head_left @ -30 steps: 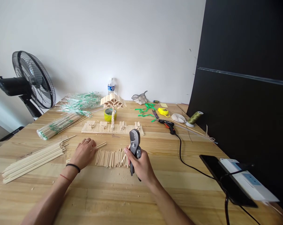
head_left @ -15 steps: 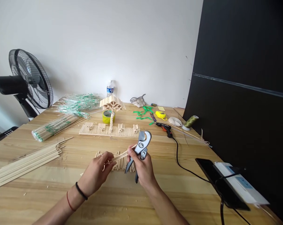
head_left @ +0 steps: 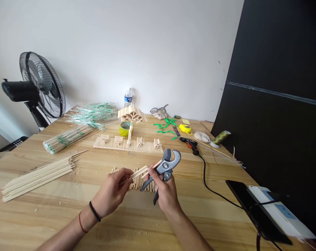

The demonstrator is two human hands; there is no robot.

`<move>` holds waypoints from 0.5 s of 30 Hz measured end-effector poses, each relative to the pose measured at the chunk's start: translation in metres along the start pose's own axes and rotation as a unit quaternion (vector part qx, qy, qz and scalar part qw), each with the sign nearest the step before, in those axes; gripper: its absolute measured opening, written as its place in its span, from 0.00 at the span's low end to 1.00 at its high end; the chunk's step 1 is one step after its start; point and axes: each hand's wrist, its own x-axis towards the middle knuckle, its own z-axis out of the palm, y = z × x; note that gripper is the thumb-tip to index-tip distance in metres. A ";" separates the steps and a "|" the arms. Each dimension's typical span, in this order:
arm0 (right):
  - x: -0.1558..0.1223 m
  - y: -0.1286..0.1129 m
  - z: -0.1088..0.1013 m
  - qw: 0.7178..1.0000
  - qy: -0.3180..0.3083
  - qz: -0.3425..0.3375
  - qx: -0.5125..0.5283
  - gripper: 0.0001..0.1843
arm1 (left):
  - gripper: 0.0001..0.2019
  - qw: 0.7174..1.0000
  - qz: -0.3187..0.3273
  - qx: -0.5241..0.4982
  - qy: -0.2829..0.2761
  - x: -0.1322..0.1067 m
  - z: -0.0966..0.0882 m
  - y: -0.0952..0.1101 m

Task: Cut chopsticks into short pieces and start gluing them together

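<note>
Two hands were observed working close together above the near middle of the bench [head_left: 200,202]. A few short sticks [head_left: 139,172] were pinched in the left hand [head_left: 113,191], their free ends pointed toward the right hand [head_left: 165,186]. In the right hand a grey cutter [head_left: 168,165] was gripped, and at least one slim stick [head_left: 154,166] was pinned beside it under the thumb. Below, partly hidden, a row of loose pieces [head_left: 138,183] was laid side by side on the bench; longer sticks [head_left: 40,176] were heaped to the left.

Handling (judgement): the pieces are best gathered with light fingertip pressure, ends squared against one another, since such thin rods could roll or fan apart if squeezed unevenly. The cutter's mouth was seen parted, so the left fingertips should be held clear of the blade, and the handles should not be squeezed while sticks are being passed across.

Pose: the left hand was closed at thumb and forefinger, back of the hand uppermost, wrist angled inward. The right hand was wrapped about the handles, thumb on top, with the cutter's head tilted up and away from the body. Both forearms were extended from the lower edge of view, converging. The exact stick count could not be told.
</note>
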 end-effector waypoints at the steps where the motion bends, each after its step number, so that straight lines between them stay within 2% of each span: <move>1: 0.000 -0.002 0.001 1.000 0.003 0.007 0.008 0.15 | 0.10 1.000 -0.002 0.000 -0.001 0.000 0.001 0.000; 7: -0.002 -0.006 0.006 0.998 0.043 0.025 0.030 0.20 | 0.08 0.999 -0.006 -0.038 -0.035 -0.005 0.007 0.000; 11: -0.001 -0.006 0.007 0.998 0.046 0.019 0.045 0.20 | 0.08 0.996 -0.030 -0.067 -0.047 -0.005 0.009 -0.001; 15: -0.003 -0.007 0.006 0.998 0.033 0.012 0.045 0.17 | 0.12 0.990 -0.053 -0.121 -0.054 -0.003 0.007 0.000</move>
